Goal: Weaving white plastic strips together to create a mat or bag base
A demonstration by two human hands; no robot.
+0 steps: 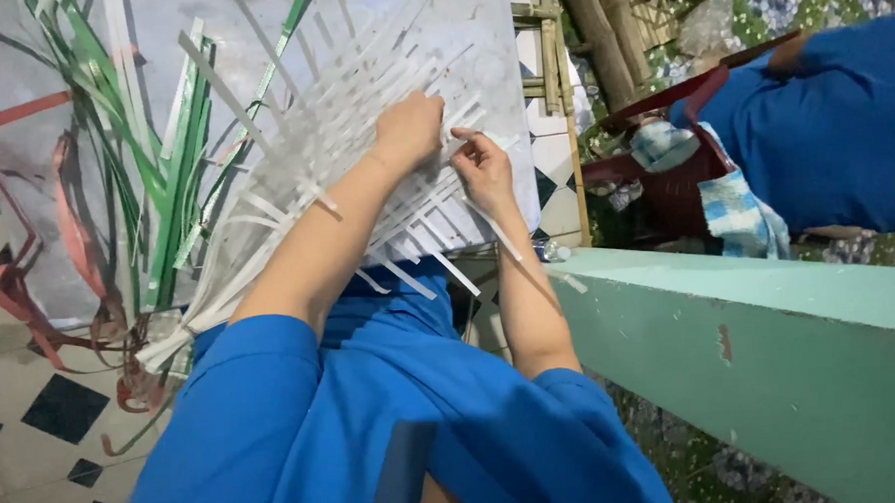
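Your left hand (409,129) presses flat on the white woven mat (365,155) across your lap; your right hand (484,166) pinches one white strip (491,230) at the mat's right edge, green strips (172,182) lying beside it on the floor

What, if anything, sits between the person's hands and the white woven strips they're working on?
Nothing visible does. The left hand rests directly on the white woven mat, and the right hand pinches a white strip at the mat's edge.

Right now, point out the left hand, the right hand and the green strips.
left hand (410,127), head view, back of the hand.
right hand (482,166), head view, back of the hand.
green strips (172,182), head view, middle of the bundle.
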